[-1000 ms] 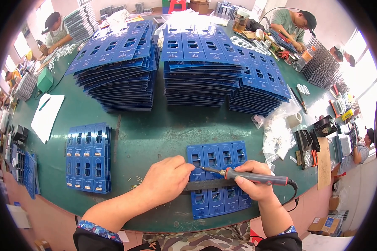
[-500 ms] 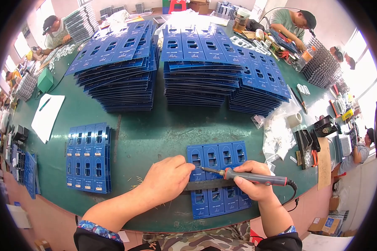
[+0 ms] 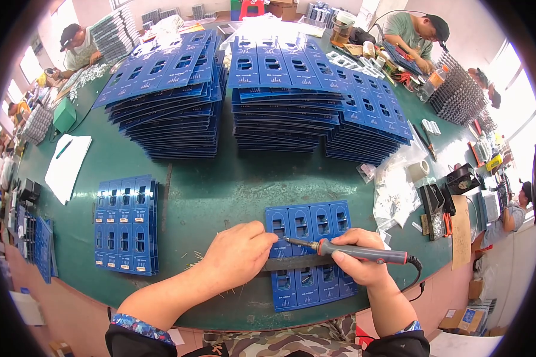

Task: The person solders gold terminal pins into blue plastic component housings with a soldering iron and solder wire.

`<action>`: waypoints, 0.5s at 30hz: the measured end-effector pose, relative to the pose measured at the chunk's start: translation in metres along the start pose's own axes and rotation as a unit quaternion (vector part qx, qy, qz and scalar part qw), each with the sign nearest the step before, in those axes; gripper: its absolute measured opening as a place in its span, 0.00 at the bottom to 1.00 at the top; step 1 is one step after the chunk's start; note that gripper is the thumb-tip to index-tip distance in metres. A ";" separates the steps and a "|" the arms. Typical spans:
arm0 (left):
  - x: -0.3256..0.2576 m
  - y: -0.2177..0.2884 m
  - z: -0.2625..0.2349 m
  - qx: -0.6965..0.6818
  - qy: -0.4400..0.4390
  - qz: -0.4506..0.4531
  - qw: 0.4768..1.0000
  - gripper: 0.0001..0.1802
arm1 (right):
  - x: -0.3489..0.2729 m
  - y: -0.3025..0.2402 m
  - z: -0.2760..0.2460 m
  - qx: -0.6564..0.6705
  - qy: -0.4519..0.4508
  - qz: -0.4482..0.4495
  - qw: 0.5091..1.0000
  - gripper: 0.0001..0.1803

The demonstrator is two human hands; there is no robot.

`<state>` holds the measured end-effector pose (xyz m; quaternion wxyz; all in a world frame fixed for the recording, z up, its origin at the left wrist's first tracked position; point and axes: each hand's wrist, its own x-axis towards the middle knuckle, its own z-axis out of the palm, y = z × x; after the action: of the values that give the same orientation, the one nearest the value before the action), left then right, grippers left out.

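A blue circuit board panel [image 3: 301, 285] with rows of cut-out windows lies before me, crossed by a dark flat strip [image 3: 298, 262]. My right hand [image 3: 363, 262] grips a grey soldering iron [image 3: 363, 252] with red trim, its cable trailing to the right. The iron's tip points left and meets the upper half of the panel. My left hand [image 3: 238, 253] is closed in a pinch at the panel's left edge, close to the tip; what its fingertips hold is too small to make out. Thin tan pieces [image 3: 190, 259] lie scattered beside my left wrist.
Tall stacks of blue panels [image 3: 178, 128], [image 3: 280, 125] stand across the back. A smaller panel stack [image 3: 125, 226] sits at left, near white paper [image 3: 68, 166] with a pen. At right are a plastic bag [image 3: 396, 196], a tape roll [image 3: 418, 171] and a black holder [image 3: 433, 205]. Other people work around.
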<state>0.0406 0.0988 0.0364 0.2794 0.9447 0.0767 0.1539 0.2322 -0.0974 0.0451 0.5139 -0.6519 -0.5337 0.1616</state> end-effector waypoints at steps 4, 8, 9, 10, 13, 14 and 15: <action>-0.001 0.003 -0.008 -0.023 0.052 0.026 0.998 0.10 | -0.019 0.015 -0.001 0.175 0.123 0.089 0.973 0.10; -0.007 0.004 -0.020 -0.047 0.063 0.028 0.997 0.11 | -0.023 0.007 -0.011 0.162 0.144 0.074 0.973 0.14; -0.009 0.005 -0.022 -0.066 0.072 0.026 0.995 0.11 | -0.022 0.003 -0.012 0.183 0.161 0.071 0.967 0.15; -0.010 0.005 -0.024 -0.085 0.082 0.025 0.993 0.11 | -0.024 0.005 -0.012 0.186 0.161 0.072 0.967 0.15; -0.007 0.009 -0.025 -0.123 0.104 0.037 0.986 0.11 | -0.031 0.006 -0.019 0.168 0.185 0.061 0.966 0.15; -0.006 0.010 -0.027 -0.123 0.101 0.040 0.986 0.11 | -0.034 0.008 -0.021 0.176 0.202 0.060 0.962 0.15; -0.007 0.010 -0.028 -0.129 0.105 0.041 0.985 0.12 | -0.036 0.009 -0.021 0.184 0.219 0.059 0.956 0.15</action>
<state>0.0254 0.1029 0.0631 0.3824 0.8819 0.0460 0.2719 0.2397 -0.1383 0.0340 0.7190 -0.5956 -0.3297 0.1400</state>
